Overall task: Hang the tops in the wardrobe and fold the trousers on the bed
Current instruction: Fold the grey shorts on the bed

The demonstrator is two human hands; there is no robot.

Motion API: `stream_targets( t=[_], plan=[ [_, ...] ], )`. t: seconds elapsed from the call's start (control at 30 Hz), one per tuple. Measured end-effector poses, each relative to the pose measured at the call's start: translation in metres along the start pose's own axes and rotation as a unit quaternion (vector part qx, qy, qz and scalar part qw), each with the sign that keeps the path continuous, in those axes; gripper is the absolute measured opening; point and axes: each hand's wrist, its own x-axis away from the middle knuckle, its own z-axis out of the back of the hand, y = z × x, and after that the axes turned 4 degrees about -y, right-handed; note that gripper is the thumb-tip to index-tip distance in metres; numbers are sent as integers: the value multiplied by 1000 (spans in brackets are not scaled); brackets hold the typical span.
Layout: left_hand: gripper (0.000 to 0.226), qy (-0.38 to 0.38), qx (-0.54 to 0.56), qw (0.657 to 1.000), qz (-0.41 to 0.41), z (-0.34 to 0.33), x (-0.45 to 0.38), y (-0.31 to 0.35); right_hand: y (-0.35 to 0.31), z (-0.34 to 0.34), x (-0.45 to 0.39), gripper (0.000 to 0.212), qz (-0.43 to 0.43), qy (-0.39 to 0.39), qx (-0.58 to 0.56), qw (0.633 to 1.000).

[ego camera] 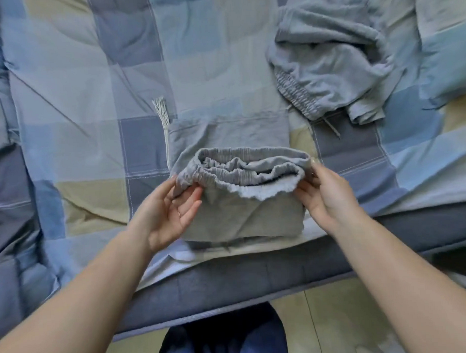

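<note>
The grey trousers (pixel 240 202) lie partly folded on the bed (pixel 91 89), close to its near edge, directly in front of the person. The elastic waistband (pixel 247 173) is raised off the folded stack and stretched between both hands, its opening facing the camera.

The left hand (pixel 169 207) holds the left end of the waistband – thumb on top, fingers curled beneath the fabric, palm turned up. The right hand (pixel 325 191) pinches the right end of the waistband – fingers wrapped over the edge, back of the hand towards the camera.

A folded panel of the same trousers extends away from the waistband, flat on the checked quilt (pixel 67 145). A pale drawcord (pixel 162 118) with a frayed end lies along the left side of that panel.

A second pair of grey trousers (pixel 333 59) sits crumpled at the upper right of the bed, well apart from the hands; its gathered waistband and cord face the near side
</note>
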Motion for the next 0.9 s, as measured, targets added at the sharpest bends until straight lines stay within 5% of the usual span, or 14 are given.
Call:
stream_targets(
  t=[0.37,0.5,0.57,0.63,0.67,0.77,0.9],
  plan=[
    [18,73,-23,993,-86,-52,-103,64,-40,-70,-126,17,-35,-22,27,999],
    [35,169,-158,945,-231,-56,-122,52,-21,-73,-142,36,51,-11,124,991],
    [37,202,-392,804,-399,-53,-121,41,-7,-67,-135,38,200,4,331,922],
    [36,137,-584,612,-515,-52,-117,30,7,-58,-121,30,345,-48,502,792],
    [39,88,-645,544,-530,-54,-118,27,15,-56,-116,30,380,-94,565,727],
    [58,0,-784,388,-485,-58,-135,14,36,-54,-118,44,383,-163,734,537],
    [83,28,-876,251,-411,-46,-170,23,46,-53,-151,64,345,-128,841,397]
  ],
)
